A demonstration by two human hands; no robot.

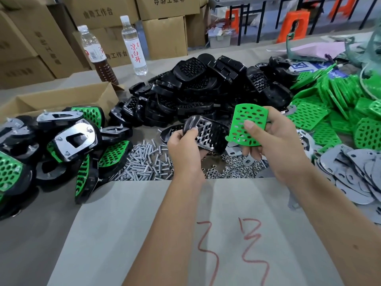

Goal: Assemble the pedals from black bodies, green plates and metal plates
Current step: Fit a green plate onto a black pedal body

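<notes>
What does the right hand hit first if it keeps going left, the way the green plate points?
Likely the black body in the left hand; the green plate held by the right hand is just beside it. Depth unclear.

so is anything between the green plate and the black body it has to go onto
Nothing visible. The right hand holds the green plate just right of the black body held by the left hand; only a narrow open gap separates their edges.

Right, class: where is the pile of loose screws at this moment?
The screws lie mid-table in the head view, just left of the left hand, between the finished pedals and the nuts.
</notes>
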